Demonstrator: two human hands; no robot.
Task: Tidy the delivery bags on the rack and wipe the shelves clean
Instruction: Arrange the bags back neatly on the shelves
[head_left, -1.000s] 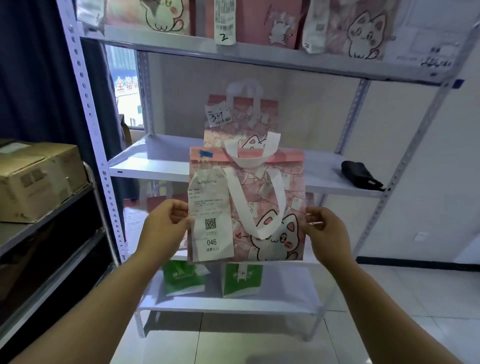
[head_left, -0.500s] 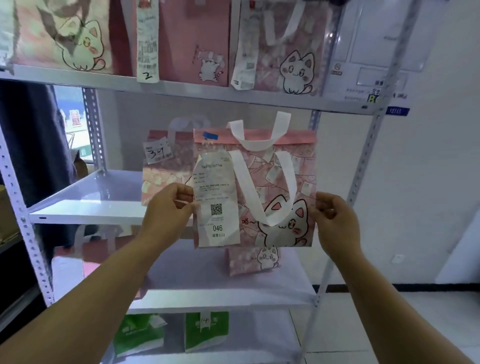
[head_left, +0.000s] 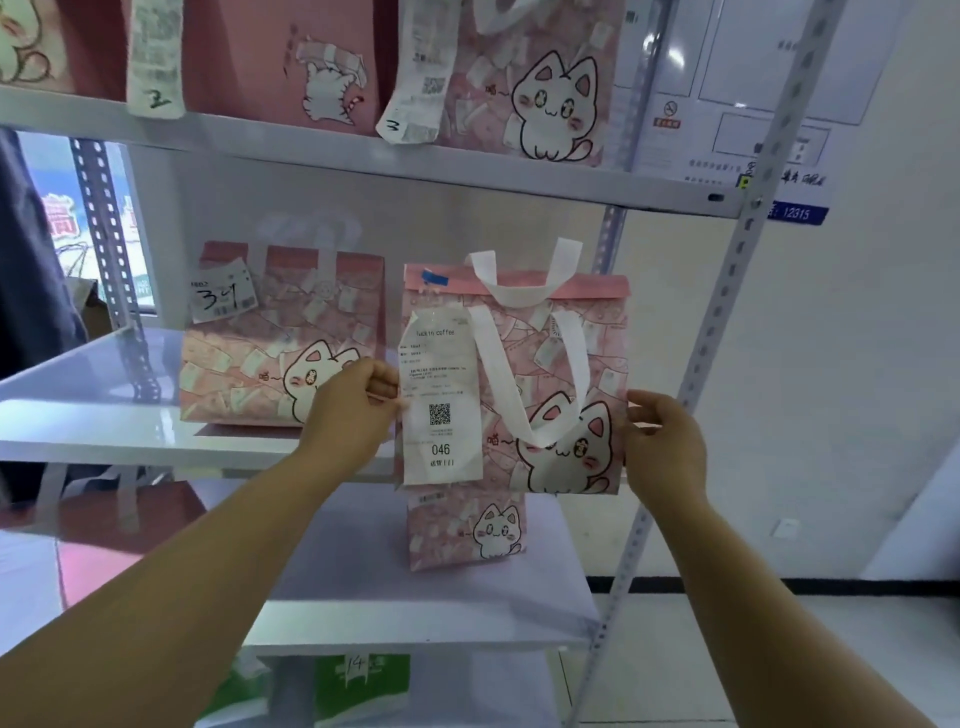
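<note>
Both left hand (head_left: 348, 410) and right hand (head_left: 665, 441) pinch the sides of a pink cat-print paper bag (head_left: 535, 353). Placing it and wiping seem undone.

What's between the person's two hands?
In the head view: a pink cat bag bearing a white receipt, its sides held by the left hand and right hand.

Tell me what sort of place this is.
Probably a coffee shop's delivery pickup area. A metal rack holds pink cat-print bags. The receipt on the held bag reads luckin coffee, order 046, and another bag carries a slip hand-marked 34.
</note>
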